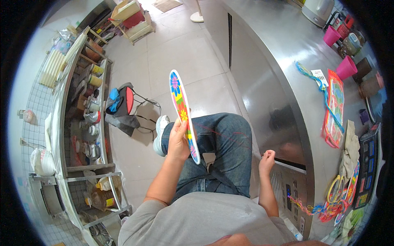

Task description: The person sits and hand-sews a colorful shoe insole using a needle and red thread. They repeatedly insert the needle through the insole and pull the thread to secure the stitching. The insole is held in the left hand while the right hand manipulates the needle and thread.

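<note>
A long, narrow insole (179,97) with a white edge and bright flower patterns stands on its side above my lap. My left hand (180,138) grips it near the middle, thumb on the patterned face. Thin red thread (212,130) stretches from the insole over my jeans (232,138) towards the right. At its far end my right hand (267,160) is raised beside the steel cabinet, fingertips pinched together on the thread. Whether a needle is between those fingertips is too small to tell.
On the steel counter (277,40) at right lie blue thread (326,104), a patterned packet (335,101), yellow-handled scissors (335,187), tangled coloured thread (331,212), a scale (366,166) and pink cups (346,67). A stool (129,100) with cloth and a loaded shelf (106,129) stand left.
</note>
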Demonstrator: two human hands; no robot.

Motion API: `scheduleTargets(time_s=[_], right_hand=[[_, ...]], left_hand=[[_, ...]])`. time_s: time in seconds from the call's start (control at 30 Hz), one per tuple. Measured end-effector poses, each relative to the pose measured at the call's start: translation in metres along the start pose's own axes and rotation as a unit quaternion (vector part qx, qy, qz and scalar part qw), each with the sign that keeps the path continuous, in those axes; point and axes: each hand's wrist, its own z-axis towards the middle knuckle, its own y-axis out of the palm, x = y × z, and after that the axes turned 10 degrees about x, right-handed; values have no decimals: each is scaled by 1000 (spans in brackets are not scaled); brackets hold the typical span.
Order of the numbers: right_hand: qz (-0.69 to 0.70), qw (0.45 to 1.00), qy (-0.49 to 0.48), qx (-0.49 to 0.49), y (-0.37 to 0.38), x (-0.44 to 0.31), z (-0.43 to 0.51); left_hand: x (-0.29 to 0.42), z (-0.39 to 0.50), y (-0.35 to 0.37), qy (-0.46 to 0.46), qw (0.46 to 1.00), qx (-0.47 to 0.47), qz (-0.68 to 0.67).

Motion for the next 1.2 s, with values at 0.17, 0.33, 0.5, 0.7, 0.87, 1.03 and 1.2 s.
scheduleTargets(time_s=[0.17, 0.33, 0.5, 0.7, 0.87, 1.03, 1.2], right_hand=[[277, 958, -32, -66, -22, -138, 8], [199, 900, -384, -50, -40, -249, 9], [200, 875, -439, -40, -38, -269, 7], [202, 871, -447, -33, -38, -262, 2], [204, 869, -448, -45, -34, -263, 1], [209, 869, -446, -44, -34, -261, -1], [207, 871, -444, -51, -36, -261, -1]], left_hand=[[-35, 6, 7, -234, 904, -257, -249], [-73, -5, 17, -343, 831, -304, -314], [-73, -17, 20, -412, 832, -165, -331], [-76, -11, 14, -384, 826, -252, -327], [-81, -15, 7, -390, 852, -162, -311], [-80, -20, 9, -335, 939, -25, -76], [-73, -22, 18, -349, 929, -47, -114]])
